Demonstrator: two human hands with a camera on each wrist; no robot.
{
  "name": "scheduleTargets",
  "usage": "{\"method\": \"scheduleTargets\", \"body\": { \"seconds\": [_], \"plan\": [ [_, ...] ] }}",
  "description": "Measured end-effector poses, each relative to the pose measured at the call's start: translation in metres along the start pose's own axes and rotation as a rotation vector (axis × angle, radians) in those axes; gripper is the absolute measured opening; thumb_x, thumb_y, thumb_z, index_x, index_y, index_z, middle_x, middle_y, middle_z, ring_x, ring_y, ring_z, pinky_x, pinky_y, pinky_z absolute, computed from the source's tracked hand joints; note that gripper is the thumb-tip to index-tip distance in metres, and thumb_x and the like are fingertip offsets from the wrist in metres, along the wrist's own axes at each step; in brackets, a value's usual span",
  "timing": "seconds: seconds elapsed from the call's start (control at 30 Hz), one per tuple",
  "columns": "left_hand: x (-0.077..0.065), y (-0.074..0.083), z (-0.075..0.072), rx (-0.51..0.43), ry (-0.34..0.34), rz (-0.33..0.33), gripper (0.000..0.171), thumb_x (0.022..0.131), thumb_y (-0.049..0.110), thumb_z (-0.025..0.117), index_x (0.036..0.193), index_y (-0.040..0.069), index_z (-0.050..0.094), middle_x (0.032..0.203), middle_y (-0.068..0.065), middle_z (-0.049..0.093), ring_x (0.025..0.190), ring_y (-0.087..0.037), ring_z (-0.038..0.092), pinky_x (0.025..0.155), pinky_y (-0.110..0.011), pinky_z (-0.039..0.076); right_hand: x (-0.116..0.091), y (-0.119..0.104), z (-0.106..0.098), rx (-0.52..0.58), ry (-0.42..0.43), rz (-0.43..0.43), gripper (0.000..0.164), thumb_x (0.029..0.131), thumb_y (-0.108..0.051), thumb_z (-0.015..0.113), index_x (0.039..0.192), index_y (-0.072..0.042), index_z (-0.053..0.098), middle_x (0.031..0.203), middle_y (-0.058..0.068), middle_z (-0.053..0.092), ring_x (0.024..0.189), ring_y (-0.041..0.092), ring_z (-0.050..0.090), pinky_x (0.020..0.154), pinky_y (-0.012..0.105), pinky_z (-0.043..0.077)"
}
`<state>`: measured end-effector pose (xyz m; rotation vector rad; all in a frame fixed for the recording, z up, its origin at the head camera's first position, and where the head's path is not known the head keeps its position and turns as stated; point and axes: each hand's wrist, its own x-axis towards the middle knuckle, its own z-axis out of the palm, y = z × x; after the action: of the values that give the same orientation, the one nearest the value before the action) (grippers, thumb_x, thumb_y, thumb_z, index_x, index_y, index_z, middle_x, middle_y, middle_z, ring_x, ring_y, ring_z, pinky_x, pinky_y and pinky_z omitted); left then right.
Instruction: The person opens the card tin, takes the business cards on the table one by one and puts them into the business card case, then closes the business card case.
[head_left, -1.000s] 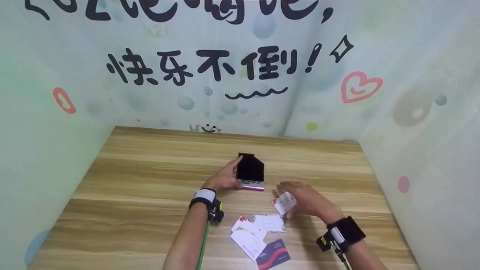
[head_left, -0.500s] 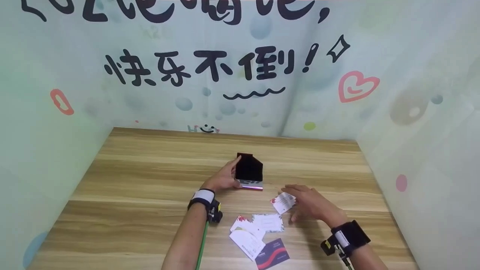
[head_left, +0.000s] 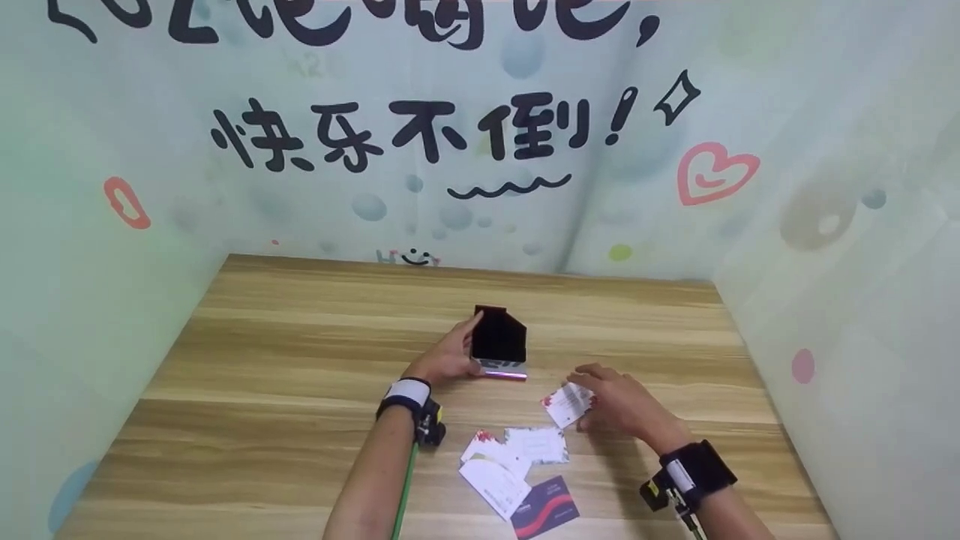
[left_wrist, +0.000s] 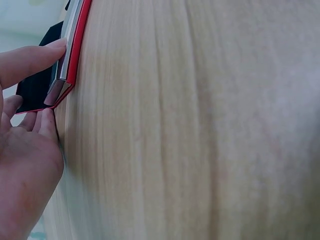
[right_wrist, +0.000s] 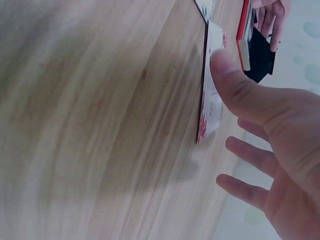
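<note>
My left hand (head_left: 448,358) grips the left side of a business card case (head_left: 499,337) with its flap raised. In the left wrist view the case is red outside with a black lining and a silvery metal part (left_wrist: 70,32); the thumb presses on that metal. A white business card (head_left: 567,406) with red flowers at its corners lies at the fingertips of my right hand (head_left: 628,403). Seen from the right wrist, the thumb overlaps that card (right_wrist: 212,107), while the other visible fingers reach out fairly straight and apart. The index finger is mostly hidden there.
Nearer the body lie several overlapping white cards (head_left: 495,487), a white card with a leafy border (head_left: 538,445) and a dark card with a red wave (head_left: 545,508). Printed wall sheets (head_left: 337,217) border the wooden table (head_left: 300,322) at back and sides.
My right hand drew slightly away to the right of the flowered card, then its thumb came back in against the card's edge. The left hand and case have stayed put.
</note>
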<state>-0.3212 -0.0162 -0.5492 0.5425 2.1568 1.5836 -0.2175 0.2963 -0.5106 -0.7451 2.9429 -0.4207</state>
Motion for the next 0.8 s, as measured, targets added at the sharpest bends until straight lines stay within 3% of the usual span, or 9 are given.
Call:
{"method": "scheduleTargets", "body": {
  "seconds": [0.37, 0.8],
  "plan": [
    [0.001, 0.001, 0.0, -0.019, 0.006, -0.011, 0.103, 0.078, -0.012, 0.067, 0.162, 0.014, 0.013, 0.168, -0.02, 0.008, 0.153, -0.037, 0.022, 0.125, -0.044, 0.028, 0.006, 0.014, 0.003, 0.019, -0.088, 0.024, 0.076, 0.071, -0.014, 0.086, 0.141, -0.007, 0.056, 0.147, 0.017, 0.054, 0.132, 0.044, 0.051, 0.105, 0.067, 0.043],
    [-0.001, 0.001, 0.0, 0.008, 0.024, -0.021, 0.103, 0.078, -0.01, 0.068, 0.162, 0.015, 0.015, 0.168, -0.019, 0.009, 0.153, -0.038, 0.022, 0.125, -0.043, 0.027, 0.009, 0.012, 0.002, 0.026, -0.028, -0.026, 0.066, 0.068, -0.006, 0.086, 0.13, -0.003, 0.063, 0.131, 0.019, 0.064, 0.12, 0.041, 0.06, 0.103, 0.056, 0.051]
  ]
}}
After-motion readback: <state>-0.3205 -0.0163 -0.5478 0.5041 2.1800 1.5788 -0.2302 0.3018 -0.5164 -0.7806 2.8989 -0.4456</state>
